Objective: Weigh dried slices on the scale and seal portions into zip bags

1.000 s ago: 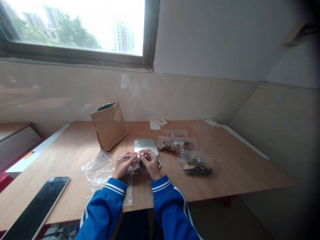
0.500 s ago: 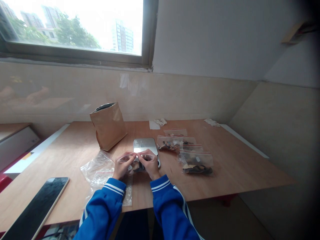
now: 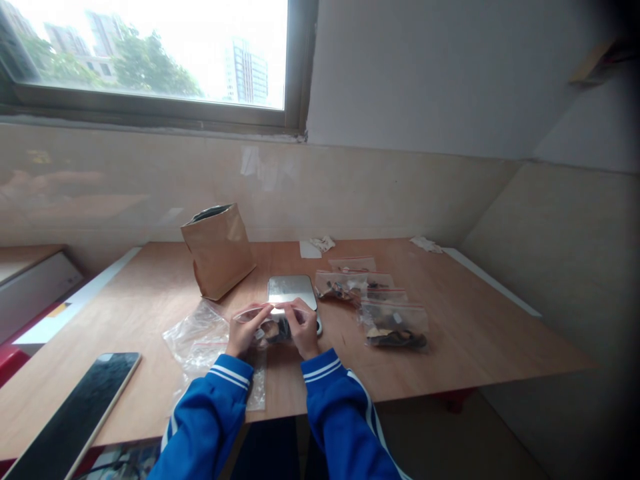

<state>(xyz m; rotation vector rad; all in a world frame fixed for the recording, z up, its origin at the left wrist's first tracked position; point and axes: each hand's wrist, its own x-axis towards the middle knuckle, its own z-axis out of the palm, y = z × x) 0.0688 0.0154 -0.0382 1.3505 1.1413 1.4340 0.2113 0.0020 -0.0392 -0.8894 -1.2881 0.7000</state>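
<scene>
Both my hands pinch the top edge of a clear zip bag (image 3: 271, 331) holding brown and dark dried pieces. My left hand (image 3: 245, 329) grips the rim on the left, thumb and fingers pressed together. On the right, my right hand (image 3: 302, 327) closes on the same rim, a little apart from the left. Just behind the bag lies a small digital scale (image 3: 290, 288) with a silver plate, partly covered by my hands. Flat clear plastic bags (image 3: 200, 340) spread beside and under my left wrist.
A brown paper pouch (image 3: 220, 250) stands with its top open at the back left. Several filled zip bags (image 3: 395, 327) lie right of the scale. A phone (image 3: 80, 417) rests at the left front of the wooden table (image 3: 480, 320). Crumpled gloves or cloth (image 3: 426, 245) lie at the back.
My right hand has slid slightly rightward along the bag's rim, away from my left hand. More of the contents shows between them. The other things stay in place.
</scene>
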